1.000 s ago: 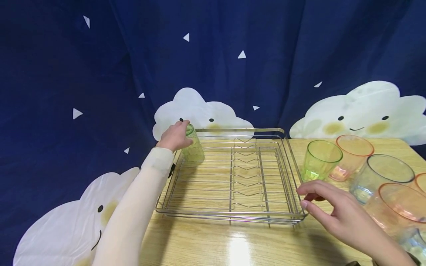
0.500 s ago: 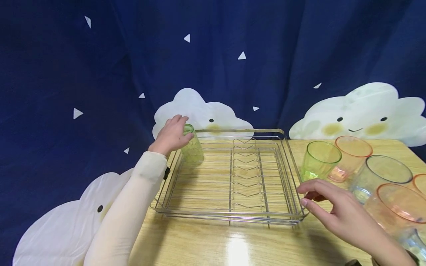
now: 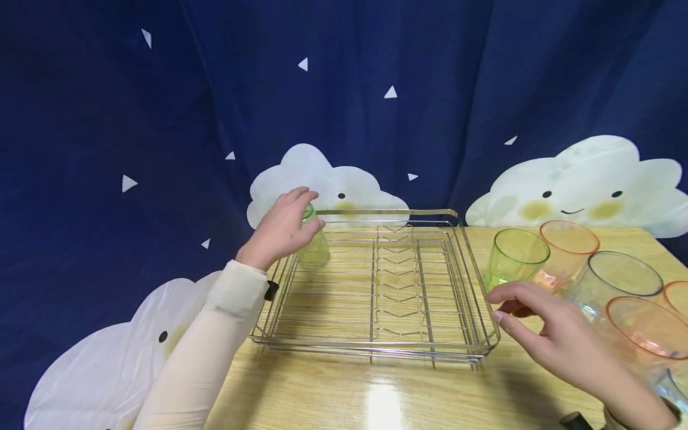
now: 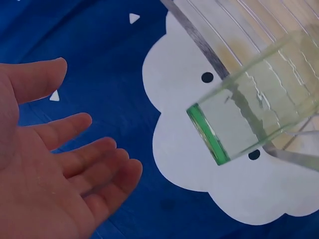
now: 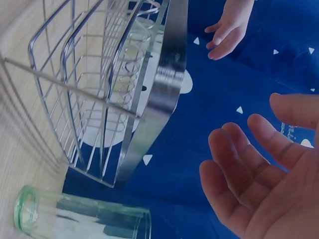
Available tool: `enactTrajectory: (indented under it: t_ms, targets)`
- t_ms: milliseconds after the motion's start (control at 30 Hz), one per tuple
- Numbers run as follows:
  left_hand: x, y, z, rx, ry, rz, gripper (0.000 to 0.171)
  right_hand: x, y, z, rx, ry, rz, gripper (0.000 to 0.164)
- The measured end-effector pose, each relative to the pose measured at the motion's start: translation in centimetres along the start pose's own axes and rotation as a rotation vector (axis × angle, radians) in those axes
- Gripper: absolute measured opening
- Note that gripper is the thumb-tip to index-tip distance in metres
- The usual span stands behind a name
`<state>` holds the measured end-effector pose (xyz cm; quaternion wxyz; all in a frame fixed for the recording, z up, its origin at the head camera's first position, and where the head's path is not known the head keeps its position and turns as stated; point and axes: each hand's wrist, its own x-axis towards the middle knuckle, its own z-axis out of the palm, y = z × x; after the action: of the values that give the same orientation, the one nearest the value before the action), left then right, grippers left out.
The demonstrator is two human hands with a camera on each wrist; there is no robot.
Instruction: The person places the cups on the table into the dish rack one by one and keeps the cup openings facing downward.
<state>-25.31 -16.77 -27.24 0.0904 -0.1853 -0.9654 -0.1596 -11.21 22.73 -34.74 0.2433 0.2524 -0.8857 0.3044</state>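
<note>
A green clear tumbler (image 3: 314, 248) stands upside down in the back left corner of the wire dish rack (image 3: 398, 347). My left hand (image 3: 282, 230) is raised beside it, partly hiding it in the head view. In the left wrist view, a gap separates the left hand (image 4: 70, 164) from the tumbler's green base (image 4: 209, 134), and the palm holds nothing. Just off the rack's front right corner, my right hand (image 3: 561, 340) hovers with loosely bent fingers. Seen from the right wrist, that hand (image 5: 259, 184) is bare too.
Right of the rack, a yellow-green tumbler (image 3: 518, 254), an orange-rimmed tumbler (image 3: 570, 245), a blue-rimmed glass (image 3: 618, 280) and a large orange-rimmed glass (image 3: 645, 328) stand rim up on the wooden table (image 3: 322, 394). A dark blue curtain (image 3: 344, 89) hangs behind.
My left hand has come off the tumbler and drawn up towards me, leaving the tumbler standing in the rack corner. The right hand has barely moved.
</note>
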Motion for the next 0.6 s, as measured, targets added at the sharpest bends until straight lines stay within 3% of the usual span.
enactTrajectory:
  t_ms: [300, 600]
  targets:
    - [-1.5, 0.5, 0.5, -0.039, 0.023, 0.015, 0.055, 0.3, 1.9, -0.3, -0.039, -0.045, 0.107, 0.028]
    - [-2.8, 1.6, 0.3, -0.068, 0.072, 0.071, 0.054, 0.5, 3.4, -0.3, -0.026, -0.073, 0.186, 0.021]
